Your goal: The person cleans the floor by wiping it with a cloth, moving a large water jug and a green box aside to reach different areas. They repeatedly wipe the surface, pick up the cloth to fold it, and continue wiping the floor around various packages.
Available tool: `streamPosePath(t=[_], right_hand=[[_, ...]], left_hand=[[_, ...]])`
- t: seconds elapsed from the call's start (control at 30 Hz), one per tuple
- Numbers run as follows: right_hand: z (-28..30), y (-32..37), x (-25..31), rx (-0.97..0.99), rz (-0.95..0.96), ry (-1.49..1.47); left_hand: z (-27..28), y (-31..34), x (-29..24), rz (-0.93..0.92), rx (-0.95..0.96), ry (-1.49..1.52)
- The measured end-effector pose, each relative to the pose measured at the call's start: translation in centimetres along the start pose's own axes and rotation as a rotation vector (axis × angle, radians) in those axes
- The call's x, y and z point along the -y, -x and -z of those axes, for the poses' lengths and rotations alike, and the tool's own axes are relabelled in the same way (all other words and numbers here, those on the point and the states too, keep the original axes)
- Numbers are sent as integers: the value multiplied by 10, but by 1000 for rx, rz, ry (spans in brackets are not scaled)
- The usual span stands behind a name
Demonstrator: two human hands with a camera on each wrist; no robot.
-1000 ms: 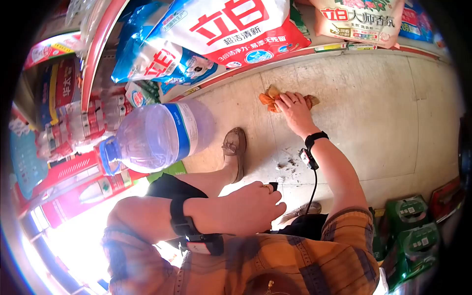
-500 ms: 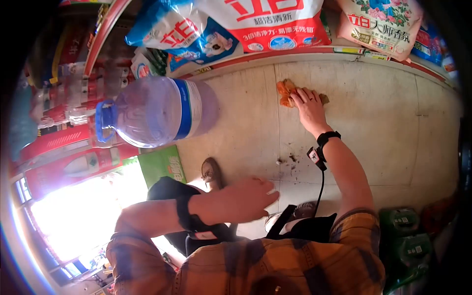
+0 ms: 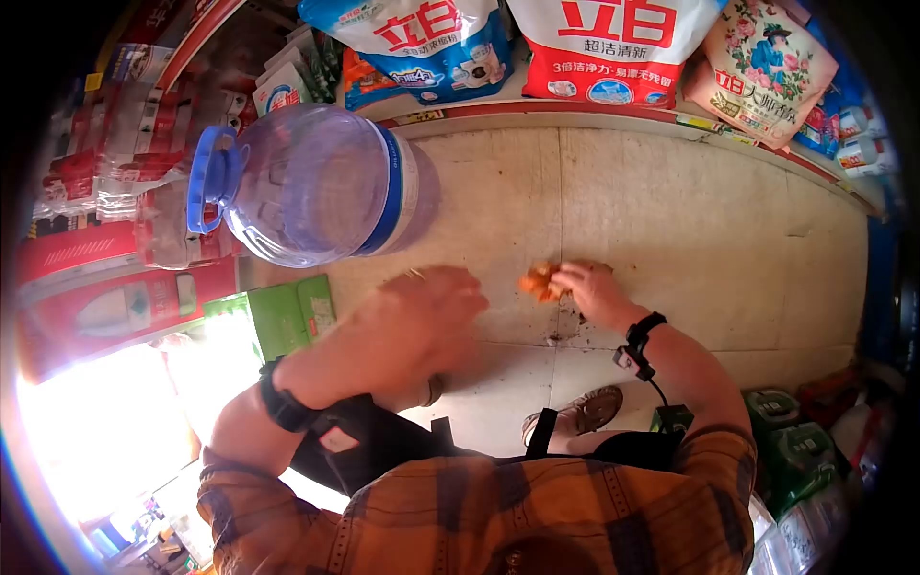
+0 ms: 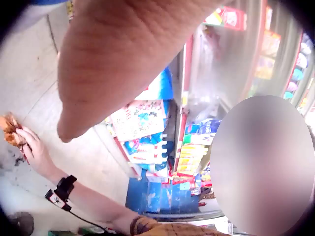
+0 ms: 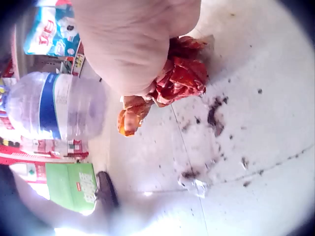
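My right hand [image 3: 596, 292] grips a crumpled orange-red cloth [image 3: 540, 282] low on the pale tiled floor [image 3: 690, 230]. In the right wrist view the bunched cloth [image 5: 182, 78] sticks out from under the palm and fingers. Dark crumbs and bits of dirt [image 5: 215, 118] lie just beside it, along a floor seam. The left hand [image 3: 412, 316] is blurred in the air, empty, with loosely bent fingers. It is nearest to a large clear water bottle [image 3: 307, 187] with a blue handle, which it does not touch.
Bags of washing powder [image 3: 613, 48] line the low shelf along the back. To the left stand wrapped bottle packs [image 3: 144, 144] and a green box [image 3: 287, 316]. Green wrapped packs [image 3: 800, 450] sit at the right. A shoe [image 3: 599, 407] is on the floor near the dirt.
My right hand has drawn the cloth back towards my body, up to the crumbs. The left hand has swung forward and left, nearer the bottle. My view has shifted too.
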State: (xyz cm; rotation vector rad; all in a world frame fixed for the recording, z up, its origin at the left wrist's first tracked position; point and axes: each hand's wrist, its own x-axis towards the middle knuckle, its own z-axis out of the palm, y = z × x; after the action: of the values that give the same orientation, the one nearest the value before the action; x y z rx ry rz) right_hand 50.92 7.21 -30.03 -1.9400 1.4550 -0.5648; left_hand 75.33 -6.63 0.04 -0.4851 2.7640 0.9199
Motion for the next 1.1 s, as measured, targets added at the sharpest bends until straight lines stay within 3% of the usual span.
streamPosePath(t=[0.03,0.1,0.17,0.27,0.3,0.33,0.37,0.43,0.5,0.57,0.63,0.77,0.83,0.93,0.97,1.03,1.07,1.1], right_hand=[[12,-5,0,3,-6,11],[36,-20,-12,-301,-126,-116],[52,-26,-33,-458,-253,-64],[58,-18,-81,-578,-396,107],[56,-14,-93,-604,-535,161],[54,-10,-99,-629,-675,215],[51,-8,-92,-630,-684,225],[35,-7,-66,-462,-555,234],[6,-10,-39,-442,-546,-307],[2,-23,15,-229,-727,-660],[-44,-15,6,-115,74,173],[-54,-29,30,-25,81,121],[-29,-45,28,-98,-72,-41],[11,-55,-3,-437,-173,-16],[27,-61,-16,-431,-314,-226],[49,-57,-50,-747,-375,71],[70,-57,-55,-727,-602,-68],[86,-56,-55,-788,-708,-147]], left_hand=[[13,6,4,57,-106,-5],[37,22,9,121,-339,-170],[53,42,20,130,-625,-332],[71,70,40,201,-871,-605],[71,78,48,275,-950,-610],[73,84,54,306,-973,-624],[76,89,61,335,-997,-637],[74,106,83,481,-1061,-339],[69,119,103,479,-1073,-194],[64,126,116,545,-1059,176],[63,129,126,441,-1054,191],[61,131,134,468,-1091,228],[62,135,139,511,-1094,253],[65,128,145,497,-1108,237],[67,124,145,470,-1134,174],[72,116,146,439,-1159,110],[74,113,147,452,-1171,97],[77,110,148,466,-1182,84]])
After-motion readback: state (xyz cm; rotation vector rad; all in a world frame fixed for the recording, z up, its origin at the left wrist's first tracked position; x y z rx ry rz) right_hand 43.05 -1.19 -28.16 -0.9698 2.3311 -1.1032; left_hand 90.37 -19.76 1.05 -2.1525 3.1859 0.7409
